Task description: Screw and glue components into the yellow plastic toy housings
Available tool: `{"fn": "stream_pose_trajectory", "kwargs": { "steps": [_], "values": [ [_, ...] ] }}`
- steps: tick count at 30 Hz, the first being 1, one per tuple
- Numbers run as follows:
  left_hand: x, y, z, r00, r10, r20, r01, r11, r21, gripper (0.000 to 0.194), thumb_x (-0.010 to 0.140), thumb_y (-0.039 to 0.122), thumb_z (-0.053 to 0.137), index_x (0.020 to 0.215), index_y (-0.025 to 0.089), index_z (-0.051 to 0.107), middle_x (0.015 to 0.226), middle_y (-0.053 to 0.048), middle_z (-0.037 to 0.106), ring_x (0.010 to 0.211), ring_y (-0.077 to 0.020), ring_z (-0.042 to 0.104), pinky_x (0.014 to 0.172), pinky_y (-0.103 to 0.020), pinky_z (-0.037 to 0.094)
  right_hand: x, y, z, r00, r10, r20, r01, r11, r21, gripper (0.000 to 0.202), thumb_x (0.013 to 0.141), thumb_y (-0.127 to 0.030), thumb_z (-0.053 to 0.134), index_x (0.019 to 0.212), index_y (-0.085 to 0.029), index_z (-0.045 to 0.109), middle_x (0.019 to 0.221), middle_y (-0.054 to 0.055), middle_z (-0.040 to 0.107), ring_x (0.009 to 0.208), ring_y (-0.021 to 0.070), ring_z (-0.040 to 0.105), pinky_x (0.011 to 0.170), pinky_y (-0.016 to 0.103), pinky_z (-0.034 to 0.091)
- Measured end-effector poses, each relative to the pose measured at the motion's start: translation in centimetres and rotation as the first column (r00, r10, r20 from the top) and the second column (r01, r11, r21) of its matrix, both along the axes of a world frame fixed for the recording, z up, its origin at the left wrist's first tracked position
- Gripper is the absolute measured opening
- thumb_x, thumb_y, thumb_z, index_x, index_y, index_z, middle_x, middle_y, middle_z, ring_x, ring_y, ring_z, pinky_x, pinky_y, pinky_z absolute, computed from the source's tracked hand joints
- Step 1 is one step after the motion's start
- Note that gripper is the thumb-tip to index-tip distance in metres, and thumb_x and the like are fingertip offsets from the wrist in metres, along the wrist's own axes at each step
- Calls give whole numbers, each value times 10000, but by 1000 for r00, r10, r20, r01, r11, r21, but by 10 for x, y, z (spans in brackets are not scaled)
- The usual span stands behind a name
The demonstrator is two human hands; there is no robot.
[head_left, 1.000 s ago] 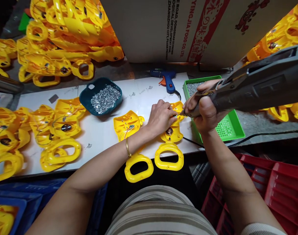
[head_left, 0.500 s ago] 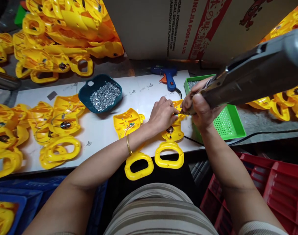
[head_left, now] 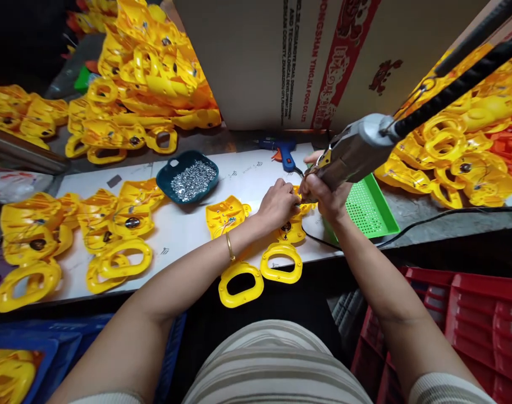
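My right hand [head_left: 329, 193] is wrapped around a grey electric screwdriver [head_left: 357, 148], whose tip points down at a yellow plastic shell half [head_left: 292, 231]. Its bit is hidden behind my fingers. Close beside the tip, my left hand [head_left: 279, 203] lies over the same shell with its fingers pinched together; what they hold is too small to make out. A ring-shaped handle [head_left: 281, 278] of this shell sticks out over the table's front edge. To the left, partly under my left forearm, lies another yellow shell [head_left: 224, 216] with wires and a small circuit board inside.
A dark teal bowl of screws [head_left: 159, 182] stands left of my hands. Behind them lies a blue glue gun [head_left: 286, 154]; a green perforated tray [head_left: 388, 227] is at right. More yellow shells [head_left: 132, 210] lie left, with a large carton [head_left: 256, 67] behind and red crates [head_left: 483, 314] below right.
The screwdriver has swung farther from the camera, so its top end and black hanging cord now show. My view has shifted somewhat. Both hands stay at the same shell.
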State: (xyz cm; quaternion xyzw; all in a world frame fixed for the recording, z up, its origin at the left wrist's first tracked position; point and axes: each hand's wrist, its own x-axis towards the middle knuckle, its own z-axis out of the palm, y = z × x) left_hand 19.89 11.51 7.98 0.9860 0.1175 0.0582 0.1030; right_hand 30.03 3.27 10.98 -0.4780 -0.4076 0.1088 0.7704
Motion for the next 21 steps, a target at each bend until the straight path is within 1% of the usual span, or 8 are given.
{"fn": "stream_pose_trajectory", "kwargs": {
  "steps": [3,7,10,13,15,17,19,21],
  "values": [
    [0,4,2,998,-60,-5,60,998,-12,115,836,243,627,847,200,734,913,-83,622,961,-252,492,784,-359,454,-9,-15,19,1000,7,-16,-6,996,85,271,719,-450,704,845,-241,585,521,-73,509,417,110,523,427,255,467],
    [-13,12,17,993,-101,63,106,991,-77,214,889,260,580,1048,212,716,957,-81,660,946,-227,521,807,-356,447,-16,-46,34,997,-59,-57,65,991,118,275,719,-458,691,883,-256,603,478,-87,491,334,103,443,354,252,417],
    [-50,9,32,978,-31,205,47,996,-72,243,935,269,510,1083,212,694,1006,-77,674,996,-224,527,848,-366,446,-16,-72,35,993,-110,-38,112,991,79,266,707,-434,699,874,-243,619,474,-80,506,344,109,460,361,256,437],
    [-105,-8,39,969,73,238,-77,997,5,244,933,310,511,1074,230,693,1161,-103,639,1100,-265,504,913,-438,433,-12,-93,33,981,-187,-49,191,979,73,251,705,-405,697,873,-232,628,487,-66,516,360,116,479,375,264,454],
    [-142,-22,35,977,141,161,-153,986,62,314,899,381,564,1154,225,657,1326,-148,549,1206,-325,453,960,-503,407,-8,-101,32,965,-253,-70,258,963,79,249,706,-404,692,874,-230,629,490,-61,514,378,119,485,406,273,476],
    [-169,-33,27,970,230,76,-236,967,90,482,851,467,616,1263,220,584,1434,-189,441,1292,-379,386,986,-549,384,-5,-104,29,950,-298,-89,305,950,71,249,710,-401,686,876,-227,623,488,-61,513,387,117,480,429,275,485],
    [-186,-38,18,953,304,11,-304,948,95,658,793,539,660,1344,215,502,1491,-221,352,1343,-414,331,1004,-578,366,-3,-105,23,945,-308,-111,314,949,37,241,728,-390,669,891,-220,616,482,-64,514,383,115,471,418,269,470],
    [-193,-38,11,943,331,-23,-328,941,84,768,755,575,684,1386,210,443,1516,-240,299,1369,-428,299,1019,-592,353,-3,-104,17,947,-299,-119,301,954,-3,216,738,-368,659,879,-211,613,477,-64,520,369,112,468,392,257,446]
  ]
}}
